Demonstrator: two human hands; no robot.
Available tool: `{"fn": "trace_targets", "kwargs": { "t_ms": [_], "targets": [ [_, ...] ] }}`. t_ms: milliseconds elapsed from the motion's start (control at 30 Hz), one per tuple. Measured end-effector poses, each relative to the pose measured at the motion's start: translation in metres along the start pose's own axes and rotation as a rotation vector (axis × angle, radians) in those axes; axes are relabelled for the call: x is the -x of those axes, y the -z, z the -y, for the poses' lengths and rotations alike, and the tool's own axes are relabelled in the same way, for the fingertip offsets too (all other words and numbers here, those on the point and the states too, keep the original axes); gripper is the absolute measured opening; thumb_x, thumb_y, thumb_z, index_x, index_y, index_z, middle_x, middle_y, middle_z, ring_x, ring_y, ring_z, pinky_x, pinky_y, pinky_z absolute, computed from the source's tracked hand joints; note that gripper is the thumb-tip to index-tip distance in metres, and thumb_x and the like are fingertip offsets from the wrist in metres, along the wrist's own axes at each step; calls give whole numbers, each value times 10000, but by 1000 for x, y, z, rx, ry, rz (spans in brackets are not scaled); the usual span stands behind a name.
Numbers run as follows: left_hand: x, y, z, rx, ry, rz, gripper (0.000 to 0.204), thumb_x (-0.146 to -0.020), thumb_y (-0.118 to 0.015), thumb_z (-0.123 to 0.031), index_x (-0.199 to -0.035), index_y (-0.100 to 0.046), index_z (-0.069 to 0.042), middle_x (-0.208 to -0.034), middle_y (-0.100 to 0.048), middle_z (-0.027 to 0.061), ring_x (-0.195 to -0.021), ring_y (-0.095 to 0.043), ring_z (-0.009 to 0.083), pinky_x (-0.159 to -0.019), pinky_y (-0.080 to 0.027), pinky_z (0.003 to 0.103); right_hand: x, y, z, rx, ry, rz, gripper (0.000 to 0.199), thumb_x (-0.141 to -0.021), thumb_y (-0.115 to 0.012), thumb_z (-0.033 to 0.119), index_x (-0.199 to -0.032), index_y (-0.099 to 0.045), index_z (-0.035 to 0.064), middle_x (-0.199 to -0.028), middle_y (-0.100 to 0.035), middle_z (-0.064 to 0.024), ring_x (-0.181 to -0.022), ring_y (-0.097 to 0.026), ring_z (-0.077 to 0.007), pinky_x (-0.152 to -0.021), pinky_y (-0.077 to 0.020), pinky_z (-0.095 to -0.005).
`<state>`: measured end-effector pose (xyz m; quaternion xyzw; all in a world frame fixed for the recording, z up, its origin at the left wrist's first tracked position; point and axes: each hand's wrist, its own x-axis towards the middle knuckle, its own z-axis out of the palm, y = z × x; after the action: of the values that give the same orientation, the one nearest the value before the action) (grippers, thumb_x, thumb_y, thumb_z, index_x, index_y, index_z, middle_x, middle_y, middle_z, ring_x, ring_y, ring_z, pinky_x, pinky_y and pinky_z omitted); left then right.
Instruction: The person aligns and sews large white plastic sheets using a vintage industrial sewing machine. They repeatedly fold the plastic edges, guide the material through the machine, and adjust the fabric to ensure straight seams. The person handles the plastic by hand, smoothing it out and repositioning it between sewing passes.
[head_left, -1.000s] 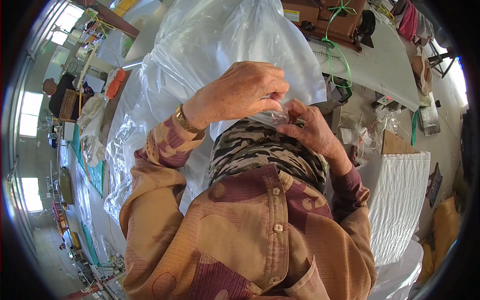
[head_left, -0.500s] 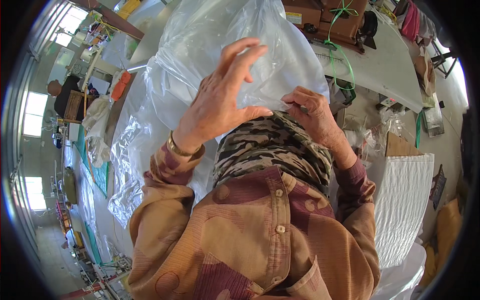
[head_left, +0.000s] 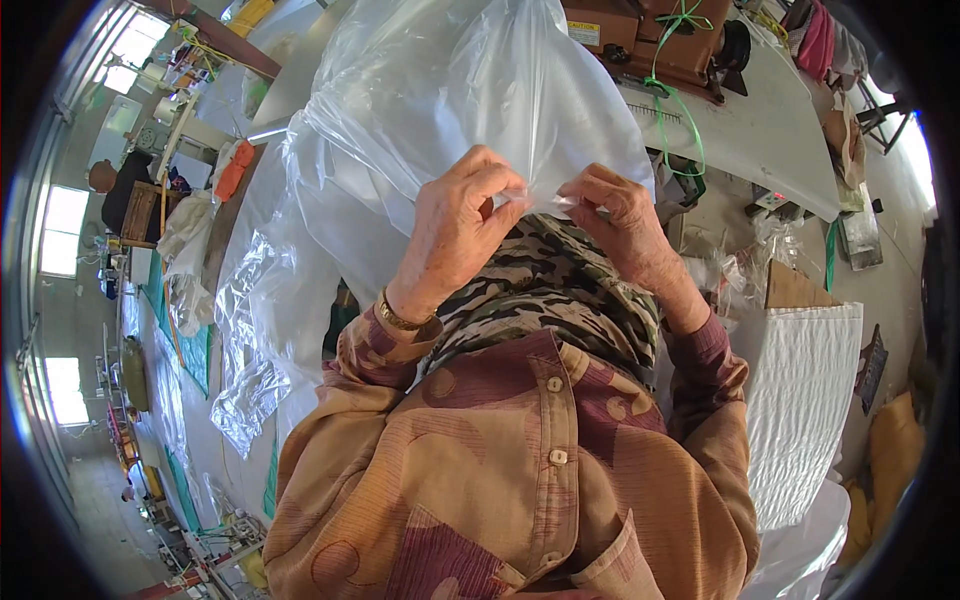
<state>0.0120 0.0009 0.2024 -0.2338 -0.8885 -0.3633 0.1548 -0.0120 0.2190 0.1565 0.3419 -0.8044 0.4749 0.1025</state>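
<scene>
A large clear plastic bag (head_left: 450,90) spreads up and away from me over a white table. My left hand (head_left: 455,225) pinches its near edge with curled fingers, a gold bracelet on the wrist. My right hand (head_left: 625,220) pinches the same edge a short way to the right, fingertips almost meeting the left hand's. Below the hands a folded camouflage-patterned cloth (head_left: 540,290) rests against my body, above my brown patterned shirt.
More clear plastic sheets (head_left: 250,340) lie on the long table (head_left: 300,80) to the left. A brown machine with green cord (head_left: 660,40) stands on a white table (head_left: 770,140) at the back right. A white quilted stack (head_left: 800,400) sits at my right.
My left hand, raised flat against the bag half a second ago, has come down and closed on the bag's edge beside the right hand. The right hand has stayed on the edge.
</scene>
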Motion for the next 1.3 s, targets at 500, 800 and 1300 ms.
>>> {"fn": "trace_targets", "kwargs": {
  "t_ms": [500,800,1300],
  "targets": [
    [-12,-26,-24,-100,-184,-51,113,-872,-621,11,-955,-549,-14,-889,-602,122,-747,-623,340,-628,-486,383,-77,40,-26,199,246,-186,140,-833,-592,-64,-944,-565,18,-946,-654,-83,-838,-652,-238,-719,-529,-330],
    [-29,-103,28,-58,-179,-105,100,-875,-590,11,-943,-525,-21,-917,-592,134,-779,-619,374,-635,-482,432,-32,40,-85,475,153,-420,132,-851,-635,84,-969,-595,38,-937,-624,-105,-901,-613,-323,-777,-499,-421],
    [-10,-103,32,-146,-295,-177,180,-830,-658,24,-996,-605,-22,-901,-588,89,-685,-629,261,-567,-508,341,51,-14,-112,-157,-547,-274,209,-917,-642,187,-924,-667,-20,-717,-637,-101,-678,-594,-118,-610,-467,-326]
  ]
}}
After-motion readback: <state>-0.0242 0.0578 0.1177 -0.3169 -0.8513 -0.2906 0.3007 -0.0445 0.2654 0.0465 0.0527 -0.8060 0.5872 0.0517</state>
